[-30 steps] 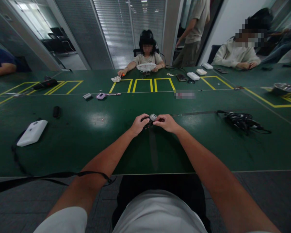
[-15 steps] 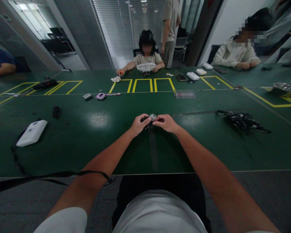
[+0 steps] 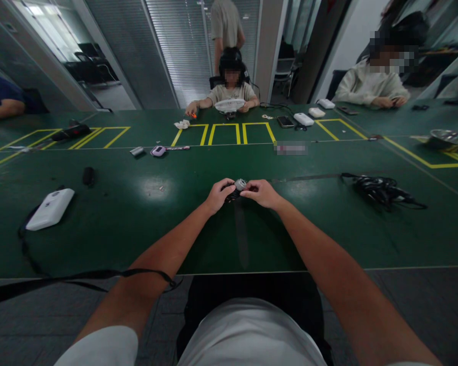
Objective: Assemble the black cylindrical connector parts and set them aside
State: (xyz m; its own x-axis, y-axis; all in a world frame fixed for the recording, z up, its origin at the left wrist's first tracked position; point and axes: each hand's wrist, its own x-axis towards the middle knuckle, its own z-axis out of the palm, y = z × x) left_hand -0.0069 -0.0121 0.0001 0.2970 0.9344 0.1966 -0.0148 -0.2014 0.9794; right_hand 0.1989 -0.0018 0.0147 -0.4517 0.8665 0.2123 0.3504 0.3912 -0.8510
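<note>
Both my hands meet over the middle of the green table (image 3: 137, 239). My left hand (image 3: 218, 195) is closed on a small black and grey device (image 3: 238, 186), gripping its dark left part. My right hand (image 3: 260, 192) pinches the same device from the right, fingertips at its round grey end. The device is held just above the table top. Its underside is hidden by my fingers.
A white power bank (image 3: 50, 208) with a black cable lies at the left. A bundle of black cables (image 3: 381, 190) lies at the right. A small black object (image 3: 88, 176), a purple gadget (image 3: 159, 151) and yellow marked boxes (image 3: 225, 134) lie farther off. People sit across the table; one stands behind.
My hands have stayed in place on the device, with only slight finger shifts. The standing person in the background has walked from right to left behind the seated person.
</note>
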